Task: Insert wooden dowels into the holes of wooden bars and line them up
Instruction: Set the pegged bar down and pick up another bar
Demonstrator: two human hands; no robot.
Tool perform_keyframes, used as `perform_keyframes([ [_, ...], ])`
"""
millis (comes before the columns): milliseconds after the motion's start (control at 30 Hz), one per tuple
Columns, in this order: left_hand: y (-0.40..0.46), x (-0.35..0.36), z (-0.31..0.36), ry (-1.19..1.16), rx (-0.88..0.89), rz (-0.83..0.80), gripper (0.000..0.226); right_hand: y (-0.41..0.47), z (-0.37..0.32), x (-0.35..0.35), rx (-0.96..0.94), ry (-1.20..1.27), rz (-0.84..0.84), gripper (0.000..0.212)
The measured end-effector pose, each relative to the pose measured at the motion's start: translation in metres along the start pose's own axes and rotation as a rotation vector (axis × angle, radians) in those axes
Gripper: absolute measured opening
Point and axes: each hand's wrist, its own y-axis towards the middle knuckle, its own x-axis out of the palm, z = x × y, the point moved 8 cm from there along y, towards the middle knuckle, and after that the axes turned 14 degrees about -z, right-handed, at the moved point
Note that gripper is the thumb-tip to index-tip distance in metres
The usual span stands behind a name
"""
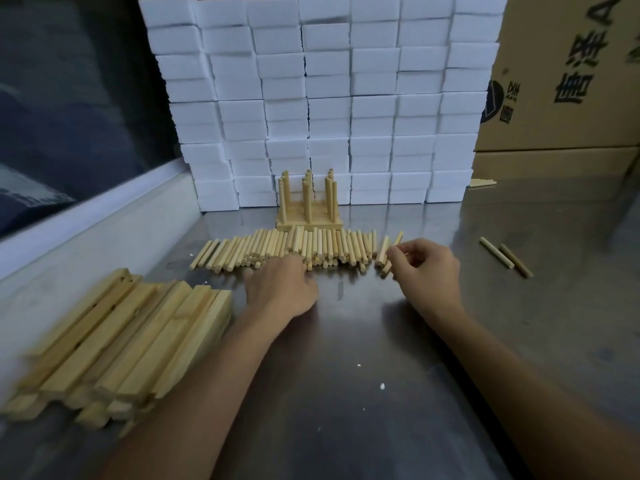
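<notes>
Across the middle of the frame I see the dowels (pixel 294 249) lying side by side on the desk (pixel 346 341), pale and round, easy to pick. My right hand (pixel 427 268) pinches one; my left hand (pixel 280 289) rests fingers on them. Drilled bars (pixel 114 344) wait lower left.
</notes>
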Motion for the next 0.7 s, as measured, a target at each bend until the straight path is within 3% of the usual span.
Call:
perform_keyframes([
  [167, -0.005, -0.030, -0.017, 0.245, -0.216, -0.185, 0.014, 0.000, 0.003, 0.001, 0.028, 0.032, -0.007, 0.012],
  [267, -0.007, -0.045, -0.040, 0.319, -0.311, -0.183, 0.020, 0.000, 0.002, 0.002, 0.028, 0.030, -0.013, 0.011],
  [367, -0.006, -0.049, -0.062, 0.339, -0.403, -0.234, 0.051, 0.000, 0.004, 0.002, 0.039, 0.039, -0.017, 0.011],
  [467, -0.002, -0.044, -0.068, 0.376, -0.425, -0.317, 0.056, 0.000, 0.005, 0.003, 0.048, 0.046, -0.026, 0.011],
  [700, -0.001, -0.051, -0.068, 0.276, -0.417, -0.202, 0.051, 0.001, 0.008, 0.003, 0.071, 0.063, -0.030, 0.011],
])
